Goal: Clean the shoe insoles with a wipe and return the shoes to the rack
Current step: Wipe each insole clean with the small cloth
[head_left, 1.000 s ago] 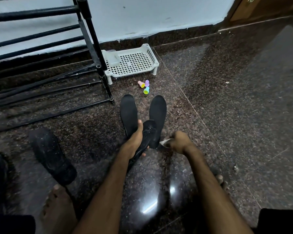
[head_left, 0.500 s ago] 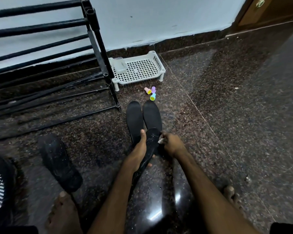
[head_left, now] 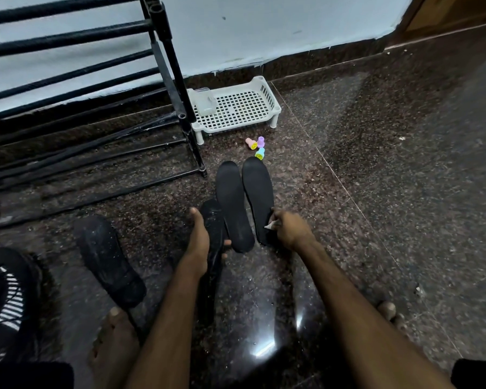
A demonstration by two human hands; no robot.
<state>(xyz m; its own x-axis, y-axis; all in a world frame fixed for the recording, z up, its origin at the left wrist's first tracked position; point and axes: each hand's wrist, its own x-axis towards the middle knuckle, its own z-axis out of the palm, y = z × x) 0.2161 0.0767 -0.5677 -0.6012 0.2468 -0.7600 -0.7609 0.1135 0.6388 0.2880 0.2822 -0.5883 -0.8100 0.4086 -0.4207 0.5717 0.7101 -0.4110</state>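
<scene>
Floor (head_left: 376, 192), left hand (head_left: 198, 242) grips shoe (head_left: 215, 220), right hand (head_left: 293, 230) pinches wipe (head_left: 270, 225), seemingly touching insole (head_left: 258, 189)

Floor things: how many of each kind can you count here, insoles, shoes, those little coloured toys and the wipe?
Insoles: 2
Shoes: 2
Small coloured toys: 3
Wipe: 1
Total: 8
The striped dark thing at the left edge is unclear, so it is not counted.
</scene>
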